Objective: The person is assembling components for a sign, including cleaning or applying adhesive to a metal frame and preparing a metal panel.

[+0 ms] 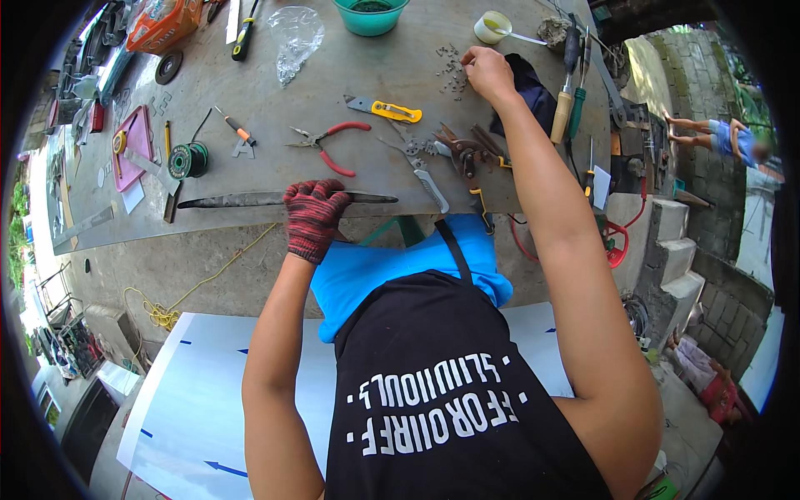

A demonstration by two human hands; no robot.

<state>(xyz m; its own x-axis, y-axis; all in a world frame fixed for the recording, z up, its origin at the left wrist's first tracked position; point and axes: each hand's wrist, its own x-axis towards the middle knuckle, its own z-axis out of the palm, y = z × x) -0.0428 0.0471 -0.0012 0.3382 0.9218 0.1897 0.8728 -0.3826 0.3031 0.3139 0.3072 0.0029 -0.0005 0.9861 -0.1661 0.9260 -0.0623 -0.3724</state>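
Observation:
My left hand (313, 215), in a red and black knit glove, is closed on a long, dark, flat strip (229, 201) along the table's front edge. My bare right hand (490, 75) has its fingers pinched beside scattered small metal bits (452, 83); what they hold, if anything, is too small to make out. A dark cloth (533, 104) lies under that wrist, and a white cup (492, 30) with a stick stands just beyond. Red-handled pliers (346, 127), a yellow utility knife (397, 112) and tin snips (467, 150) lie between my hands.
The metal table (108, 221) also holds a teal bowl (369, 21), plastic bag (296, 42), pink tray (137, 133), wire spool (187, 158) and several tools at the right. A person (729, 142) is at the far right, another (708, 383) at lower right, near concrete steps (675, 250).

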